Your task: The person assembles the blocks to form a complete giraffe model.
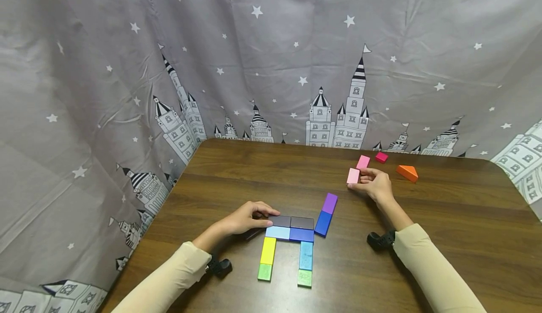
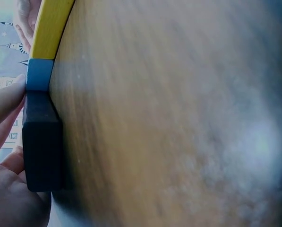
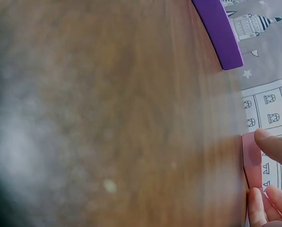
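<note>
On the wooden table, my left hand (image 1: 245, 217) pinches the left end of a dark grey block (image 1: 280, 221), index finger at its far edge and thumb at its near corner. A second dark grey block (image 1: 302, 223) lies end to end with it. Against their near side sit a light blue block (image 1: 277, 233) and a blue block (image 1: 302, 235). A dark block (image 2: 42, 156) sticks out beneath the left hand. Farther right, my right hand (image 1: 377, 185) holds a light pink block (image 1: 353, 176) between thumb and fingers. Touching its far corner is a pink block (image 1: 362, 162).
Yellow (image 1: 268, 250) and green (image 1: 265, 272) blocks form one leg-like column; teal (image 1: 306, 255) and light green (image 1: 305, 278) blocks form another. A purple block (image 1: 330, 203) and a dark blue block (image 1: 323, 223) slant off rightward. Red block (image 1: 381, 157) and orange triangle (image 1: 408, 172) lie at back right, before a curtain (image 1: 271, 68).
</note>
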`<state>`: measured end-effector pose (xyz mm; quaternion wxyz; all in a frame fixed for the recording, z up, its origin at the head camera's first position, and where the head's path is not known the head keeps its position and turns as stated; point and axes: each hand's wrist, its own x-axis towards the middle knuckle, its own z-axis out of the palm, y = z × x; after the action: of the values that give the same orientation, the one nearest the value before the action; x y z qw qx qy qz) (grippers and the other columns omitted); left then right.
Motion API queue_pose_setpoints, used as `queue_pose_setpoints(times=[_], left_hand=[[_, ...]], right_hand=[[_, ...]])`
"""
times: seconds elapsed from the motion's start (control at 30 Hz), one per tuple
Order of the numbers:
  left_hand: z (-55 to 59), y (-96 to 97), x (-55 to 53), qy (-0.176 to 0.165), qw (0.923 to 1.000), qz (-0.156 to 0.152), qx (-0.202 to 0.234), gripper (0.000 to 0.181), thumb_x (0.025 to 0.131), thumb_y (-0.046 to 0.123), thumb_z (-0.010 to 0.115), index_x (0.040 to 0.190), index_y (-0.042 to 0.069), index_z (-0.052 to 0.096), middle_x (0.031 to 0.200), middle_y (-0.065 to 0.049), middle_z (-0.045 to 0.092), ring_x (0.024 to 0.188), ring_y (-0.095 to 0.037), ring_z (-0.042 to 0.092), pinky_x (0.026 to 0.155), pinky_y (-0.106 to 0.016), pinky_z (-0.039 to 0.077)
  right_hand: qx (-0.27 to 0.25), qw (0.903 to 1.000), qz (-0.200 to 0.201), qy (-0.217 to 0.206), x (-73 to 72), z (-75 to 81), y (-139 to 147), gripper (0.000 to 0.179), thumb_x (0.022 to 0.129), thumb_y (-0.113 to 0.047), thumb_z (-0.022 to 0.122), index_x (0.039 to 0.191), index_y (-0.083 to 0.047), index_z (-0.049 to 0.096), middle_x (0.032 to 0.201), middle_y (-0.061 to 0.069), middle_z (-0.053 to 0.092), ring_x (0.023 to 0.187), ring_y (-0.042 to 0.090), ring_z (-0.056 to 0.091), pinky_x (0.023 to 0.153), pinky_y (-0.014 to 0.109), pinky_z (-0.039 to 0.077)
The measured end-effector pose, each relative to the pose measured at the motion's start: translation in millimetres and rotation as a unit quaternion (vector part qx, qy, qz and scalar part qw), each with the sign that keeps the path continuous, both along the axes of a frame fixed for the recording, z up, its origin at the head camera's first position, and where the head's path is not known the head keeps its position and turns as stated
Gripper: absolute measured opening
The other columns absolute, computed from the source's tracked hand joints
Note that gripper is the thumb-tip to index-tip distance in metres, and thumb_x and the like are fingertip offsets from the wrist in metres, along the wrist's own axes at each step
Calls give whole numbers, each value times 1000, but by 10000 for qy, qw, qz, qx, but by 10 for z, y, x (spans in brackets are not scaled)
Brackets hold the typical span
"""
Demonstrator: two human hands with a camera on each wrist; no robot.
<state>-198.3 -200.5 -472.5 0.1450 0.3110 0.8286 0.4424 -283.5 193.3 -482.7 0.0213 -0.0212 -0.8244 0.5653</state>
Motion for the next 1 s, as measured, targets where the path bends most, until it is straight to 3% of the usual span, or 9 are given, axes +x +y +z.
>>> queue_pose_setpoints(times=[0.37, 0.6, 0.83, 1.0], left_hand=[[23, 11, 3, -20, 10000, -8, -22, 31, 95, 10, 69, 124, 0, 69, 119, -10, 68, 111, -24, 60, 94, -37, 51], [27, 10, 9, -53, 10000, 4, -29, 31, 95, 12, 69, 124, 0, 69, 119, -10, 67, 111, -24, 59, 94, -37, 50], [27, 11, 11, -61, 10000, 20, -55, 31, 95, 11, 69, 124, 0, 69, 119, -10, 67, 110, -22, 59, 93, -35, 50], [29, 1, 18, -51, 10000, 28, -37, 31, 95, 11, 69, 124, 0, 69, 119, -10, 68, 110, -23, 59, 93, -35, 50]], right_hand=[[77, 9998, 202, -37, -21, 23, 16, 67, 71, 4, 87, 131, 13, 56, 123, 34, 60, 81, 4, 64, 69, 11, 52], [266, 9992, 286, -62, -16, 52, 11, 67, 71, 4, 88, 131, 10, 59, 124, 32, 60, 88, 15, 66, 69, 11, 51], [337, 9990, 279, -76, -35, 50, 19, 66, 70, 5, 87, 130, 12, 59, 112, 31, 65, 81, 9, 63, 66, 11, 50], [345, 9988, 349, -38, -49, 54, 22, 66, 69, 5, 88, 128, 13, 59, 108, 31, 66, 82, 12, 63, 66, 11, 50]])
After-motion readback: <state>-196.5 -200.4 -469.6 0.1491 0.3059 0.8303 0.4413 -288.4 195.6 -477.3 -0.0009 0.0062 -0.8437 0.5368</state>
